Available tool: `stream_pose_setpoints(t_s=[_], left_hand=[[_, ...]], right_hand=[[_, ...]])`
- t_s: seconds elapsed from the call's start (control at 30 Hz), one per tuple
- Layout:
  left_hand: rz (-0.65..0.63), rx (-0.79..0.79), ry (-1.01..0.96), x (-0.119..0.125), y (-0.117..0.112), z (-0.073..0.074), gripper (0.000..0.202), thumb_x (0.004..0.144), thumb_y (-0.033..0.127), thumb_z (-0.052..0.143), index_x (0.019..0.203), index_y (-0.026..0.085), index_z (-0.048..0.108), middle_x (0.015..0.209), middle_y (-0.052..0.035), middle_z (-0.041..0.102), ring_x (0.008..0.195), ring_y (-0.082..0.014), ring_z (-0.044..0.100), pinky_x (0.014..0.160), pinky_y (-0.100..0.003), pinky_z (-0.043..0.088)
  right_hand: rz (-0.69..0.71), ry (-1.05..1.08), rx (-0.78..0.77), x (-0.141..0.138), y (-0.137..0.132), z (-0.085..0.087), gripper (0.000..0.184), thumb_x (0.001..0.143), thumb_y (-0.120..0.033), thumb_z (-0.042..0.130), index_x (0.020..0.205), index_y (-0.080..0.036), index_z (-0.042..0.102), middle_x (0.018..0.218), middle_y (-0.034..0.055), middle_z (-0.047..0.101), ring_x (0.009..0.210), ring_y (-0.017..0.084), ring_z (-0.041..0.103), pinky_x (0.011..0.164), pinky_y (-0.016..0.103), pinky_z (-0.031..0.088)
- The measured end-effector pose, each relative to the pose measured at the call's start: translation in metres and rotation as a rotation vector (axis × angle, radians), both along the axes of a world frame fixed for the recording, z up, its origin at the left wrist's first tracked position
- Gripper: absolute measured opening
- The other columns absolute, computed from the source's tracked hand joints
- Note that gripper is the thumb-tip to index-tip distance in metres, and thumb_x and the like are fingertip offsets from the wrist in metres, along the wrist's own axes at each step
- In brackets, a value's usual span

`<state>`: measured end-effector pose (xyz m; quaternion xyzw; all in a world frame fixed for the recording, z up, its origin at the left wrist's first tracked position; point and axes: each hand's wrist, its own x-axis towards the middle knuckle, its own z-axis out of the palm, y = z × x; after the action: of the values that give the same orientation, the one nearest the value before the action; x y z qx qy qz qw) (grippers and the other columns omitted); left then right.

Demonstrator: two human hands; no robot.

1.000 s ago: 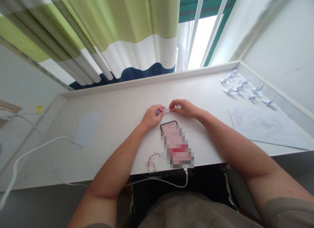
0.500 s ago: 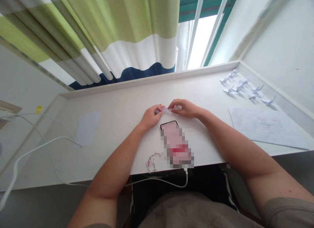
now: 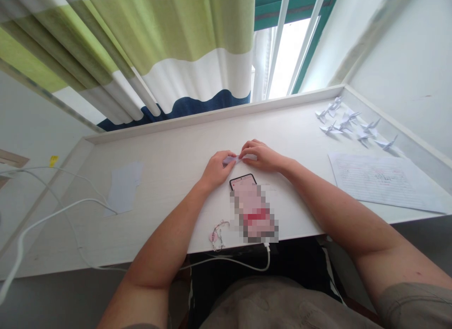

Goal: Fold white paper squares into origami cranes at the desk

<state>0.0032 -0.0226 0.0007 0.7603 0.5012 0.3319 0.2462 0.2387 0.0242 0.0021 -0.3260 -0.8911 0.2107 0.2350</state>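
A small folded piece of white paper [image 3: 230,160] lies between my two hands over the middle of the desk. My left hand [image 3: 216,169] pinches its left part between thumb and fingers. From the other side, the fingers of my right hand [image 3: 260,155] are closed on the paper's right part, their tips close to the left thumb. The exact folds are partly covered by my fingers and too small to make out. Just below the hands lies a phone [image 3: 243,183] with a pink screen, partly blurred, a cable plugged into its lower end.
Several folded paper cranes [image 3: 344,124] stand at the back right, behind lined written sheets [image 3: 381,180]. Plain paper pieces [image 3: 123,187] lie at left, by a white cable [image 3: 52,216]. A beaded strap [image 3: 217,235] rests near the front edge of the desk [image 3: 169,145].
My right hand has shifted slightly left, its fingertips nearer the left thumb. The left fingers have straightened somewhat over the paper. The whole view has moved a little.
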Motion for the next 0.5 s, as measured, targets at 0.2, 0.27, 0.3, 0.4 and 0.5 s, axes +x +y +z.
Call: stream_pose_setpoints(t_s=[0.2,0.27,0.3,0.4,0.5], left_hand=[[-0.027,0.033,0.010,0.0005,0.0013,-0.0026,0.016,0.095,0.022,0.062,0.104,0.025,0.075,0.121,-0.0070,0.078,0.130,-0.0265,0.065,0.117,-0.046,0.050],[-0.031,0.057,0.054,0.0018,0.0012,-0.0015,0.020,0.095,0.020,0.061,0.106,0.026,0.077,0.121,-0.0063,0.078,0.131,-0.0267,0.064,0.118,-0.047,0.049],[-0.031,0.072,0.086,0.0026,0.0011,-0.0007,0.022,0.095,0.019,0.061,0.106,0.027,0.078,0.122,-0.0061,0.078,0.132,-0.0271,0.063,0.120,-0.048,0.048],[-0.010,0.125,0.193,0.0044,0.0007,0.0022,0.018,0.096,0.024,0.064,0.101,0.027,0.081,0.125,-0.0076,0.076,0.136,-0.0313,0.059,0.122,-0.053,0.044],[0.022,0.145,0.257,0.0045,0.0004,0.0043,0.013,0.095,0.032,0.070,0.095,0.026,0.082,0.130,-0.0085,0.074,0.139,-0.0350,0.055,0.122,-0.057,0.041]], right_hand=[[-0.016,-0.043,0.029,-0.0018,-0.0009,0.0013,0.013,0.098,-0.027,0.064,0.098,-0.027,0.078,0.119,0.0098,0.069,0.119,0.032,0.056,0.107,0.052,0.043],[-0.017,-0.050,0.035,-0.0031,-0.0010,0.0017,0.014,0.100,-0.028,0.063,0.097,-0.027,0.077,0.121,0.0098,0.070,0.121,0.033,0.056,0.107,0.052,0.043],[-0.016,-0.056,0.040,-0.0040,-0.0012,0.0018,0.014,0.100,-0.027,0.062,0.097,-0.026,0.076,0.122,0.0101,0.070,0.122,0.033,0.055,0.108,0.053,0.043],[-0.012,-0.079,0.060,-0.0063,-0.0029,0.0023,0.015,0.102,-0.028,0.060,0.098,-0.025,0.075,0.129,0.0113,0.068,0.126,0.034,0.053,0.110,0.053,0.043],[-0.007,-0.080,0.054,-0.0040,-0.0039,0.0026,0.015,0.102,-0.030,0.060,0.100,-0.025,0.074,0.132,0.0119,0.066,0.127,0.034,0.053,0.111,0.055,0.043]])
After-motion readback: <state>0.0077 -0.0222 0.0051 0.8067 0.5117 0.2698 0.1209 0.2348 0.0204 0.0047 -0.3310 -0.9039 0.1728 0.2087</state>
